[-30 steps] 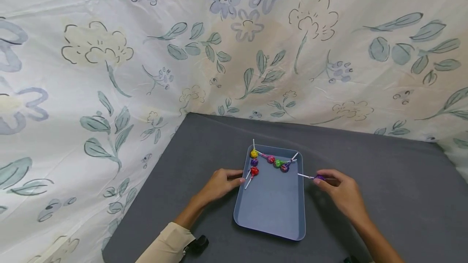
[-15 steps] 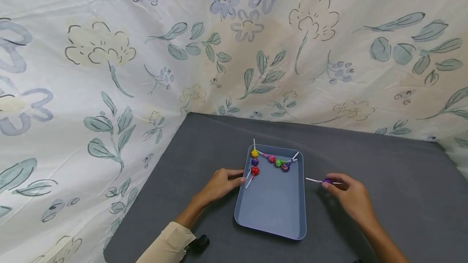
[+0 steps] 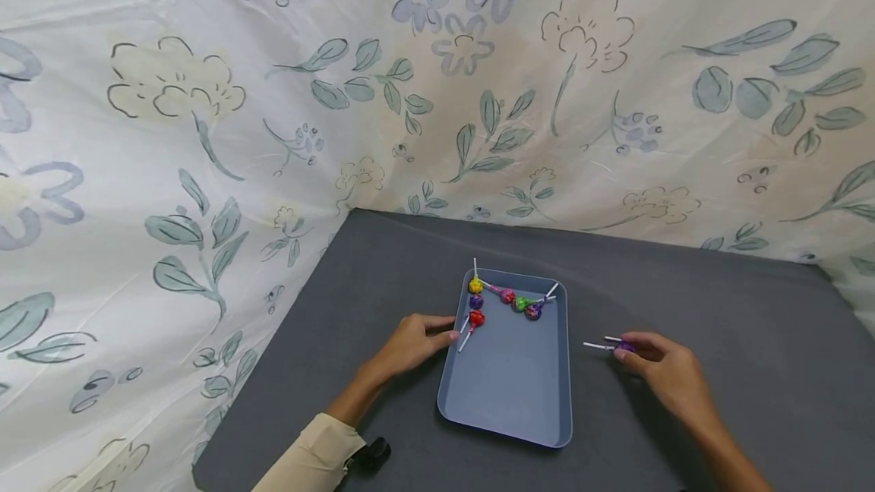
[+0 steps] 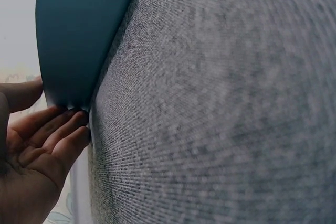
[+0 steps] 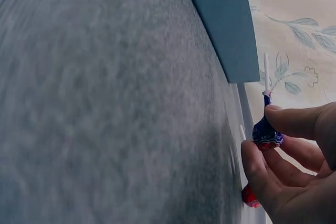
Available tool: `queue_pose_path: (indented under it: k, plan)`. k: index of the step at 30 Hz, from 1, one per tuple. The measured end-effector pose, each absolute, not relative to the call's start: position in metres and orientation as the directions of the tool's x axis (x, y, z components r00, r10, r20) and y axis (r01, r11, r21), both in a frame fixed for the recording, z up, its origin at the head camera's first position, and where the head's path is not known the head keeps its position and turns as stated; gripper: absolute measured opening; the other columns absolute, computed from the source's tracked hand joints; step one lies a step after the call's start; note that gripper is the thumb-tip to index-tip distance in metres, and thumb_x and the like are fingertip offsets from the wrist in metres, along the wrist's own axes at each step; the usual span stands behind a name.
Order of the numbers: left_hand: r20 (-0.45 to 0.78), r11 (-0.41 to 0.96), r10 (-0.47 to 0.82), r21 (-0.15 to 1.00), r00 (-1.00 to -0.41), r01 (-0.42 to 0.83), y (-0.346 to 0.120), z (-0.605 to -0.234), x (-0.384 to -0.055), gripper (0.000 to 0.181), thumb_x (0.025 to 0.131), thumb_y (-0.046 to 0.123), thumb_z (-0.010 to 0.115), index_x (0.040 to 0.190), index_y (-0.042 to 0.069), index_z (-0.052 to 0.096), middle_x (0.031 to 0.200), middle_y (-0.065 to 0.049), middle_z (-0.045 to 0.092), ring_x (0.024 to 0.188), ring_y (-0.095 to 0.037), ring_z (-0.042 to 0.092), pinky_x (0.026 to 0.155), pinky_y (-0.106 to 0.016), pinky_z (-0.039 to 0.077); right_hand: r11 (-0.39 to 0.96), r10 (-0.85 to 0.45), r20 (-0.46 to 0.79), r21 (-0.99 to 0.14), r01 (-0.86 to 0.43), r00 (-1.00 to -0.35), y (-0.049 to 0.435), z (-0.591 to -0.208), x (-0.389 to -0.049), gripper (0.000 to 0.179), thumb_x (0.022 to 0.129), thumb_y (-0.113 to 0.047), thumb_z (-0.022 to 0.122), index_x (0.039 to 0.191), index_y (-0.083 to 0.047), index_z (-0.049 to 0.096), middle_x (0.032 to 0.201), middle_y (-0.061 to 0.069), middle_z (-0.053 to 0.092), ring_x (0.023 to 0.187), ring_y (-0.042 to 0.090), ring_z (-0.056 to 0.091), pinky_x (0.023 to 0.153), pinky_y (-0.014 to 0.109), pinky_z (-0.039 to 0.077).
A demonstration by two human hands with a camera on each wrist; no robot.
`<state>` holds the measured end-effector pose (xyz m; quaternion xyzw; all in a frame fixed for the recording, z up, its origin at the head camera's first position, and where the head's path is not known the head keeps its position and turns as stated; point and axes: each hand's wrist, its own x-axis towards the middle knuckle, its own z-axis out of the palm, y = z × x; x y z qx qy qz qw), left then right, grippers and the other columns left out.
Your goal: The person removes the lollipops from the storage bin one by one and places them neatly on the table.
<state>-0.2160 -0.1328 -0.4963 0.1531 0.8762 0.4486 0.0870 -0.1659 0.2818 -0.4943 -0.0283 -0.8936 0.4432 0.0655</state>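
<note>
My left hand (image 3: 409,349) holds the left edge of a blue-grey tray (image 3: 506,393), thumb at the rim and fingers against the outer wall (image 4: 79,45). Right of the tray, my right hand (image 3: 666,370) pinches a purple-wrapped lollipop (image 5: 268,132) between thumb and fingertips, its white stick pointing toward the tray. A second white stick (image 3: 613,339) shows beside it. Beyond the fingers in the right wrist view is a red lollipop (image 5: 250,196), partly hidden; I cannot tell whether the hand holds it. Inside the tray, yellow (image 3: 475,285), purple (image 3: 475,301) and red (image 3: 476,318) lollipops line the left side.
Along the tray's far end lie pink (image 3: 506,295), green (image 3: 521,304) and dark purple (image 3: 533,312) lollipops, some sticks crossing the rim. Dark grey cloth (image 3: 383,264) covers the table. A floral fabric backdrop (image 3: 437,135) rises behind and at the left.
My right hand has moved right and slightly nearer, away from the tray's right edge, carrying the purple lollipop. A second stick now shows left of the fingers. My left hand has stayed at the tray.
</note>
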Motion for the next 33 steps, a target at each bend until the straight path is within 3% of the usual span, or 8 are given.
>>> queue_pose_path:
  k: [19, 26, 33]
  plan:
    - [-0.026, 0.546, 0.352, 0.818, -0.936, 0.183, -0.133, -0.497, -0.215, 0.047, 0.104, 0.034, 0.07, 0.14, 0.005, 0.069, 0.144, -0.014, 0.067, 0.135, -0.032, 0.063, 0.114, -0.054, 0.048, 0.635, 0.168, 0.057, -0.77, 0.064, -0.984, 0.312, -0.494, -0.153, 0.044, 0.091, -0.025, 0.087, 0.123, 0.003, 0.075, 0.095, 0.003, 0.082, 0.071, -0.005, 0.068, 0.061, 0.019, 0.053]
    - [-0.027, 0.548, 0.348, 0.817, -0.937, 0.18, -0.132, -0.496, -0.215, 0.047, 0.104, 0.033, 0.07, 0.141, 0.005, 0.069, 0.144, -0.014, 0.067, 0.136, -0.033, 0.062, 0.113, -0.054, 0.048, 0.719, 0.187, 0.065, -0.689, 0.091, -0.98, 0.327, -0.496, -0.152, 0.045, 0.089, -0.035, 0.088, 0.118, -0.002, 0.079, 0.102, 0.011, 0.082, 0.078, -0.019, 0.055, 0.065, 0.016, 0.044]
    - [-0.022, 0.542, 0.351, 0.82, -0.936, 0.183, -0.132, -0.496, -0.215, 0.046, 0.104, 0.032, 0.071, 0.14, 0.004, 0.069, 0.143, -0.014, 0.067, 0.135, -0.032, 0.063, 0.113, -0.053, 0.049, 0.775, 0.176, 0.078, -0.625, 0.089, -0.981, 0.336, -0.501, -0.151, 0.039, 0.089, -0.039, 0.087, 0.113, -0.009, 0.082, 0.102, 0.01, 0.081, 0.079, -0.019, 0.05, 0.068, 0.021, 0.04]
